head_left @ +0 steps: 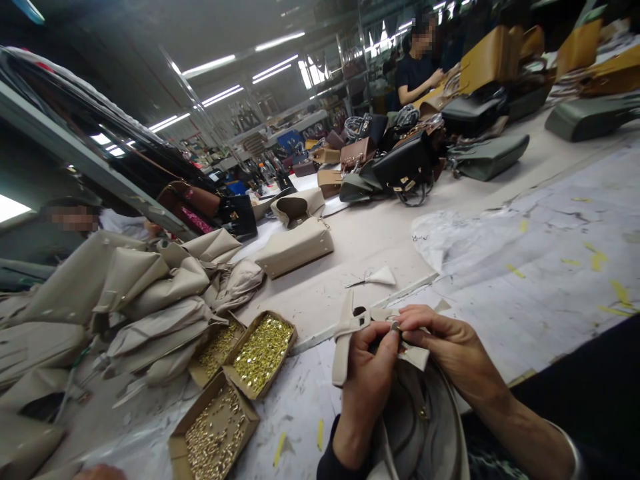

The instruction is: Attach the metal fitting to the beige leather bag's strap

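Hands pinch close together at the near edge of a long, pale work table (367, 237), both closed on the same thing. The left hand (373, 370) grips the upper part of a soft, greyish-beige leather bag (423, 427), thumb bent toward its fingertips; the right hand (447, 340) pinches that upper part from the other side. Between their fingertips is what seems a small, round, metallic piece (395, 326), though the fingers cover too much to be sure. A wide beige leather strap (341, 357) stands just beside the left hand. The bag's body lies below both hands, cut off at the bottom of the view.

Farther left along the near edge are three shallow brown cardboard trays (249, 427), holding small gold-coloured pieces (263, 353). Beyond them, toward the surface's left edge, is a heap of beige leather bags (165, 293). A white, tapered piece with a slim dark tip (381, 276) lies well in from the near edge. Toward the far edge sit black, green and mustard handbags (407, 167), near a person in a dark top (415, 73).
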Demonstrator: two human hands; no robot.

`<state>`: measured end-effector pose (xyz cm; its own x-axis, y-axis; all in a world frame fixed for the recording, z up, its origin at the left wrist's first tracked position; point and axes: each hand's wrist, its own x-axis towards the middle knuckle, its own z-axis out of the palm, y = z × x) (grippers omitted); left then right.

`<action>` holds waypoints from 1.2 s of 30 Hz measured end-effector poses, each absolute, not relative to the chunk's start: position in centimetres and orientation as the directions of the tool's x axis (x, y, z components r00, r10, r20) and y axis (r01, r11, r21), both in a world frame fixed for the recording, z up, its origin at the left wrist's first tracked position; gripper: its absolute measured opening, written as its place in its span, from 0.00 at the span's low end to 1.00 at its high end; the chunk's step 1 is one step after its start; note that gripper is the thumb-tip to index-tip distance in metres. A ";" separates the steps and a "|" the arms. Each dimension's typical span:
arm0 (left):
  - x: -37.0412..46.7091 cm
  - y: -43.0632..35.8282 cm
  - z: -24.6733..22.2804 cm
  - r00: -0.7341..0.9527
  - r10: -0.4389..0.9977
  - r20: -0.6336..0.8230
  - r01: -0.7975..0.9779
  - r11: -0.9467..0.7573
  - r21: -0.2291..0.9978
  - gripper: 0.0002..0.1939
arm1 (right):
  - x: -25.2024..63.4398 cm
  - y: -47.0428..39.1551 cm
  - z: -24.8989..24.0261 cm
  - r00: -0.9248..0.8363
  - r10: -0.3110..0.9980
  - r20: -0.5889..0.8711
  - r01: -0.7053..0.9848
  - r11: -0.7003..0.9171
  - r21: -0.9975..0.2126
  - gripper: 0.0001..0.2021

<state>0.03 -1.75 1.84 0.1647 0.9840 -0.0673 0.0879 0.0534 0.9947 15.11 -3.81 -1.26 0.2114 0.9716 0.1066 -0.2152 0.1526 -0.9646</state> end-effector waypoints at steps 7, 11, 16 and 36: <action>0.2 -1.8 1.9 0.166 0.985 -0.051 0.094 0.036 0.995 0.09 | 15.0 -3.7 -1.3 0.217 0.970 0.111 -0.225 0.160 -0.961 0.03; 0.2 -1.9 2.0 0.146 0.988 -0.051 0.069 0.041 0.997 0.08 | 15.0 -3.7 -1.5 0.214 0.971 0.107 -0.223 0.155 -0.962 0.03; 0.0 -2.1 1.1 0.127 0.992 -0.017 0.115 0.002 0.993 0.09 | 15.0 -3.8 -1.5 0.217 0.971 0.098 -0.217 0.146 -0.965 0.03; -0.9 -2.9 0.9 0.317 0.820 0.477 0.362 -0.569 0.738 0.12 | 14.6 -3.8 -1.0 0.268 0.959 0.098 -0.270 0.172 -0.947 0.08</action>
<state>-0.88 -2.87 0.88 0.3168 0.8198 0.4770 0.3616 -0.5694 0.7383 14.63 -3.79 -1.01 0.2675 0.9585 0.0981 -0.2696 0.1722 -0.9475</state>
